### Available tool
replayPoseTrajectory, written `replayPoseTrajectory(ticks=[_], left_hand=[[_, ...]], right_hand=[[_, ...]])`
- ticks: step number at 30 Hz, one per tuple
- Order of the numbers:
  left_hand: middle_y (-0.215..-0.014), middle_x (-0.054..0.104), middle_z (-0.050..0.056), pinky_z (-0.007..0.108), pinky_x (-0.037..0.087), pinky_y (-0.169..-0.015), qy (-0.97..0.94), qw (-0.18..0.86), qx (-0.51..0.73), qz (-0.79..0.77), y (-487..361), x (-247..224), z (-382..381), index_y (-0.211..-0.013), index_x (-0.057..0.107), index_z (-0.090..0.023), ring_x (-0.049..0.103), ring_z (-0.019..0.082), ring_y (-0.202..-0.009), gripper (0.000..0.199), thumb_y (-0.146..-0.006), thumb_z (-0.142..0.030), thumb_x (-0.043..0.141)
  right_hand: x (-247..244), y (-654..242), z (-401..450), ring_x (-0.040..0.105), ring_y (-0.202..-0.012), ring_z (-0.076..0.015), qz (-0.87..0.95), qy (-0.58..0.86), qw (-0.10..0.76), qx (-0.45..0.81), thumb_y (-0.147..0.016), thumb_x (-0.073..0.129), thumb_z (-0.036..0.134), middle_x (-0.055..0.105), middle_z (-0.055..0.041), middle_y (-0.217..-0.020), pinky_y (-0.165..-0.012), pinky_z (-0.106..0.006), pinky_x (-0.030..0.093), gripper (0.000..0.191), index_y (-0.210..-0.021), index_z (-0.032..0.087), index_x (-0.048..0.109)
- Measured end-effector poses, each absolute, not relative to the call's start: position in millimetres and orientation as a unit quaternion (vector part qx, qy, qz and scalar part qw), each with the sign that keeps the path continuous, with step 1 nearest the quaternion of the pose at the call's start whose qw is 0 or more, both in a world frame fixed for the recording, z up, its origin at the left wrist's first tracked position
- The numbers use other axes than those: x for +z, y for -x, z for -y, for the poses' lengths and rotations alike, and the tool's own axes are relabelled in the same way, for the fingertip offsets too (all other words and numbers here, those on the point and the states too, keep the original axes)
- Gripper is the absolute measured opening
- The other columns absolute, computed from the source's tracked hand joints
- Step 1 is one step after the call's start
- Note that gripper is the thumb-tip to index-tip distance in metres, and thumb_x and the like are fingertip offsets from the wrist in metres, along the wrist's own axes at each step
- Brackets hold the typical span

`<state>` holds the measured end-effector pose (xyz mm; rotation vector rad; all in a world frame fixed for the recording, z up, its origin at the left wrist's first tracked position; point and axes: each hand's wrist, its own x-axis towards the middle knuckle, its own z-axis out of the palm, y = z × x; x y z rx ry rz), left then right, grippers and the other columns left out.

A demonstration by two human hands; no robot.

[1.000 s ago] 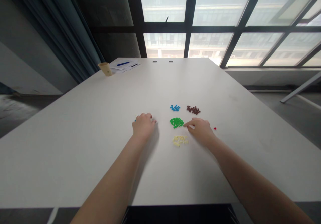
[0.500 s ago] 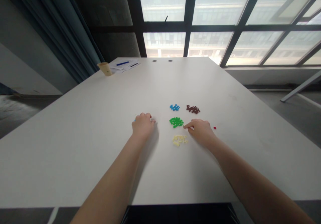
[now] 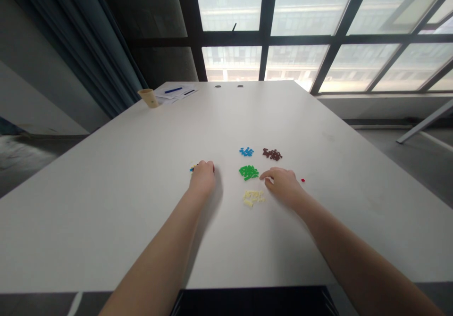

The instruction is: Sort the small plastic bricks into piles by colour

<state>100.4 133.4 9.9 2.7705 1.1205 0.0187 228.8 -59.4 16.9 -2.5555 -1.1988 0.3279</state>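
My left hand (image 3: 202, 177) is curled over, fingertips down on the white counter (image 3: 106, 221), and sits a little left of the middle of the near half. My fingers hide whatever is right under them, so I can't tell if that hand has hold of anything. A few tiny blue and yellow plastic bricks (image 3: 193, 168) lie just beside it, touching or nearly touching my knuckles on the far left side.

My right hand (image 3: 283, 186) is partly open, with the pointing finger stretched out left and the others loosely bent. I can't see anything pinched in it. The fingertip stops just beside a pile of green bricks (image 3: 248, 172), and a pile of pale yellow bricks (image 3: 253, 198) lies close by, just left of that hand.

Those two piles sit between my hands. Beyond them are a small pile of blue bricks (image 3: 247, 152) and a pile of brown bricks (image 3: 272, 154), side by side and apart from each other. One red brick (image 3: 303, 180) lies alone to the right of my right hand.

At the far end of the counter, near the left corner, stand a tan paper cup (image 3: 150, 97) and, just beside it, some papers (image 3: 175, 92) with a blue pen (image 3: 173, 90) lying on them. Past the far edge is a big window (image 3: 300, 23), and a dark curtain (image 3: 71, 37) hangs on the left.
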Motion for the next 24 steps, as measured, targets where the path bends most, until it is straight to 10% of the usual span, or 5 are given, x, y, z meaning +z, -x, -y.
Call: replayPoseTrajectory(ticks=[24], left_hand=[[-0.076,0.061,0.008,0.034,0.043,-0.07,-0.894,0.205,0.145,-0.371,-99.2,14.9,-139.0,-0.078,0.059,-0.016,0.058,0.02,-0.074,0.017,-0.071,-0.007,0.045]], right_hand=[[23.6,-228.8,61.1,0.058,-0.082,-0.0164,0.412,0.885,0.201,0.085,-0.077,0.046,0.017,0.068,-0.0022,-0.089,-0.079,-0.032,0.034,0.024,-0.083,0.023,0.069]])
